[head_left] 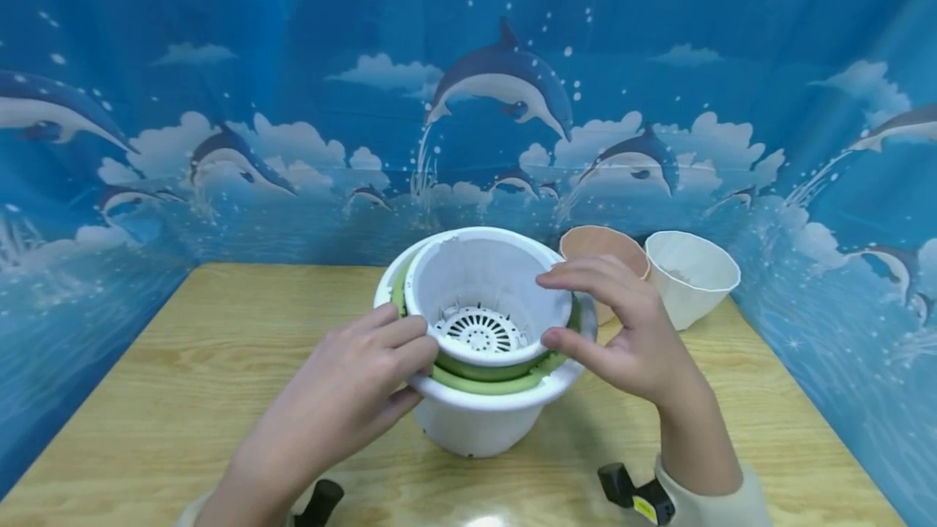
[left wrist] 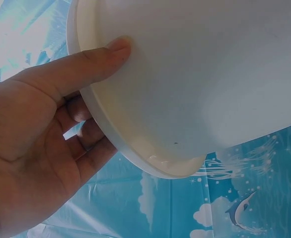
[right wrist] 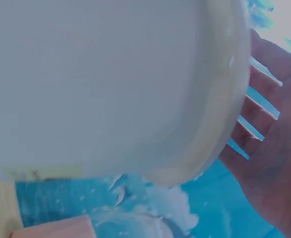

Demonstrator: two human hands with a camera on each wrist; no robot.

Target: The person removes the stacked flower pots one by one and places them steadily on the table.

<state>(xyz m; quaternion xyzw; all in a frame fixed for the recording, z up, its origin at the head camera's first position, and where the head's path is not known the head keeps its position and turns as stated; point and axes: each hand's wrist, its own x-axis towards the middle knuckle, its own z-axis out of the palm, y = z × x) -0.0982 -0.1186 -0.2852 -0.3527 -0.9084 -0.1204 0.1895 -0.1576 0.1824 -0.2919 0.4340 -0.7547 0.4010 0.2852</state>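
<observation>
One small pot (head_left: pixel 476 283) sits in a green pot (head_left: pixel 485 386), inside a big pot (head_left: pixel 476 429) on the table (head_left: pixel 256 340). Left hand (head_left: pixel 351 372) has the big pot pinched; right hand (head_left: pixel 633 328) is wide by the small one, can't tell if touching.

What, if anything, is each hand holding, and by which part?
The left hand grips the large round white plastic pot by its left rim. Whether the right hand at the smaller round white inner pot holds it cannot be told.

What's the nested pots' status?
Left hand grips outer white pot; right hand at inner pot. Green rim between. Peach pot, cream pot behind right hand, seemingly not blocking.
</observation>
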